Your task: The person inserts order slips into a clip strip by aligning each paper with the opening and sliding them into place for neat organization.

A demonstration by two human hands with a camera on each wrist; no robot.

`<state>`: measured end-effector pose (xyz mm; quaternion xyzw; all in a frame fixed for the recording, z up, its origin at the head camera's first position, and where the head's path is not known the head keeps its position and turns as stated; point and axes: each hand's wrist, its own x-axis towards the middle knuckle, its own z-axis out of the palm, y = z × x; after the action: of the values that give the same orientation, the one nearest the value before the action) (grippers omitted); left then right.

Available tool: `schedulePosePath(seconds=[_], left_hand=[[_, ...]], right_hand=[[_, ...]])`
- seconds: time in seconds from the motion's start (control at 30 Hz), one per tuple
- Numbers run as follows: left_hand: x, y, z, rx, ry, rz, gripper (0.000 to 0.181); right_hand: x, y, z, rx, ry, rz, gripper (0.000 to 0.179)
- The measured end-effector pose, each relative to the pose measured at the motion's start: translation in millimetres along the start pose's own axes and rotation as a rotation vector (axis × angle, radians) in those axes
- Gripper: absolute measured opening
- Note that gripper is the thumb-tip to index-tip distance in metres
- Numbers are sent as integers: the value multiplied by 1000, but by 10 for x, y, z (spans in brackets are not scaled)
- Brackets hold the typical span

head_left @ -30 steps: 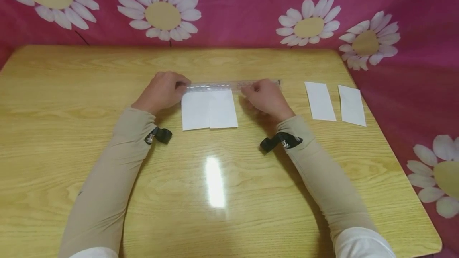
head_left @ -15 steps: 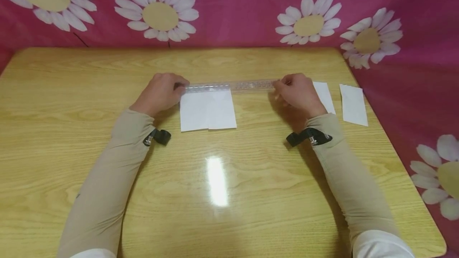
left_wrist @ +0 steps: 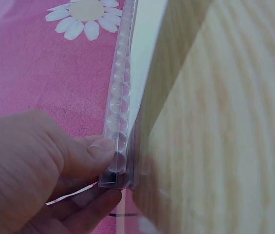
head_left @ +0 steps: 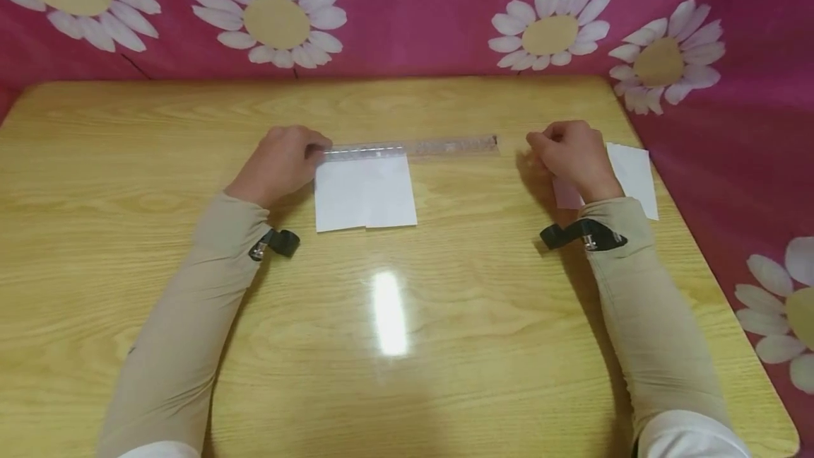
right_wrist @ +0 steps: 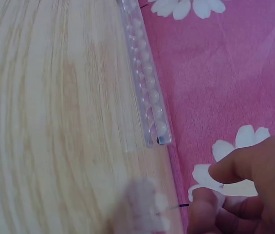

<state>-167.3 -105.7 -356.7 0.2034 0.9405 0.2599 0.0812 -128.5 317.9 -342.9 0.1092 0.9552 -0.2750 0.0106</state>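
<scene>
A clear plastic ruler [head_left: 451, 145] with rounded, wavy shapes along it lies across the top edge of white paper [head_left: 364, 193]. That paper has a faint line down its middle and a small step in its near edge. My left hand [head_left: 280, 162] pinches the ruler's left end; in the left wrist view the thumb [left_wrist: 98, 151] presses on top, with fingers beneath. Off the ruler's far right end, my right hand [head_left: 572, 157] hovers with fingers loosely curled and nothing between them. In the right wrist view, a gap separates the thumb and the ruler's end [right_wrist: 160, 134].
Two more white paper pieces lie at the right: one [head_left: 566, 193] is mostly behind my right hand, the other [head_left: 634, 179] is partly covered by the wrist. The wooden table [head_left: 394, 394] meets a pink flowered cloth [head_left: 413, 13] at its back and right edges.
My right hand has slid rightward along the ruler and come off its end, now overlapping the right-hand papers. The left hand keeps its pinch at the left end.
</scene>
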Motion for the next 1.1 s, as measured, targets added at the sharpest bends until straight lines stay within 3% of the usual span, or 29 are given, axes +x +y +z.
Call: schedulePosePath(seconds=[0.43,0.73,1.1], left_hand=[[9,6,-19,20,27,9,35],[2,5,-7,15,23,5,34],[1,13,15,24,13,2,34]], right_hand=[[31,134,-185,-17,-17,22,45],[20,242,-290,-55,41,25,44],[-18,363,-379,-101,18,92,51]])
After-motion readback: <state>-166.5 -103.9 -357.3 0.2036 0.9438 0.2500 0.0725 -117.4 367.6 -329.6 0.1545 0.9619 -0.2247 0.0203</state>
